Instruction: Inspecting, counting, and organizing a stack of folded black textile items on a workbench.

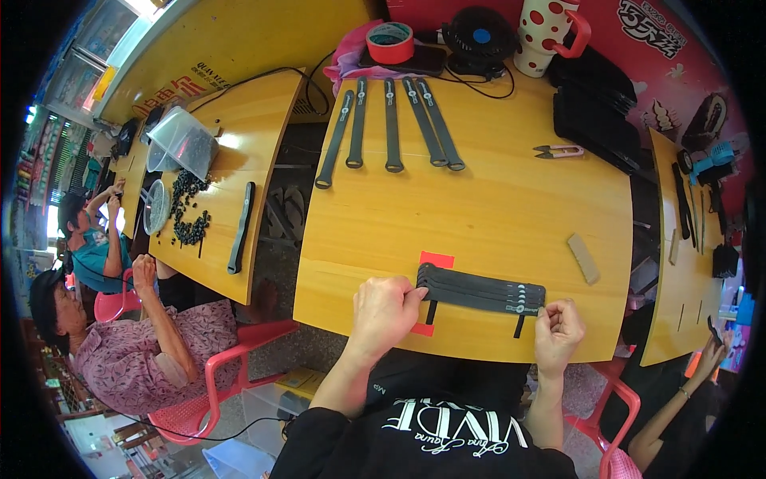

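A stack of several dark grey straps (479, 287) lies overlapped at the table's near edge, pale printed marks toward its right end. My left hand (386, 313) is closed at the stack's left end, thumb against the straps. At the right end, my right hand (558, 332) pinches the corner of the straps. Two thin black strips (519, 326) poke out below the stack. Red tape pieces (437, 259) are stuck to the table by its left end. Farther up lie several separate grey straps (392, 128) with looped ends.
Thread snips (558, 151) and a tan block (583, 258) lie to the right. Along the back stand a red tape roll (389, 44), a black fan (479, 36), a spotted cup (544, 36) and black folded pieces (594, 120). Co-workers sit at neighbouring tables on both sides.
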A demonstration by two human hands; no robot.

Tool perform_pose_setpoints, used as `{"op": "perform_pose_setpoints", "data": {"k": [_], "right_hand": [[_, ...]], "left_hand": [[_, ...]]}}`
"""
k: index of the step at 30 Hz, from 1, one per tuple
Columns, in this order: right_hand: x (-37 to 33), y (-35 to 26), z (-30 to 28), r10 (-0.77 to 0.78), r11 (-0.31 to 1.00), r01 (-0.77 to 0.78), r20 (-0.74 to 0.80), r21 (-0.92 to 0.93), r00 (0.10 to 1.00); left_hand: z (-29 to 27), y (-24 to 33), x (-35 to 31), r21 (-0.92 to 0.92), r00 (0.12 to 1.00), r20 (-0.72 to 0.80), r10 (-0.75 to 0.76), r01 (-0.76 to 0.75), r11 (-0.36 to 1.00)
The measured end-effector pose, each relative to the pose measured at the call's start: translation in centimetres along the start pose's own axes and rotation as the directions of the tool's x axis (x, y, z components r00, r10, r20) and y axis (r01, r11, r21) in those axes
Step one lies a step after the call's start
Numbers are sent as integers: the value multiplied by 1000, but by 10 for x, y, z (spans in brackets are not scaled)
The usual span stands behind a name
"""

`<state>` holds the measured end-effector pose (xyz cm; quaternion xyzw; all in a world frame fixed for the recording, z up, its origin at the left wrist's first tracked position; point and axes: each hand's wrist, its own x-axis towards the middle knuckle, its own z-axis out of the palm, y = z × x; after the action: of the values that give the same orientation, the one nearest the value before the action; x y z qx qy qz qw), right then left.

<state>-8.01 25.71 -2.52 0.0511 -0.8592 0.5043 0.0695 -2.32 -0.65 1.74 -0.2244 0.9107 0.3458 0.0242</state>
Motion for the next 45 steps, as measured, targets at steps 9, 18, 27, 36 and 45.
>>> {"op": "perform_pose_setpoints", "data": {"k": [9, 18, 27, 36, 45], "right_hand": [[0, 5, -1, -22, 999, 23, -3, 31, 1000], [0, 17, -2, 28, 986, -31, 21, 167, 999], [2, 23, -5, -14, 964, -2, 55, 267, 998], [43, -30, 36, -526, 809, 465, -89, -360, 846], [53, -17, 38, -456, 602, 346, 46, -719, 889]], "left_hand": [[-7, 2, 2, 72, 1000, 6, -20, 19, 997], [-3, -9, -5, 76, 997, -73, -10, 16, 997], [8, -5, -33, 207, 877, -313, 364, -312, 927], [51, 30, 20, 382, 745, 54, 665, -631, 676], [47, 18, 27, 369, 777, 124, 617, -614, 698]]}}
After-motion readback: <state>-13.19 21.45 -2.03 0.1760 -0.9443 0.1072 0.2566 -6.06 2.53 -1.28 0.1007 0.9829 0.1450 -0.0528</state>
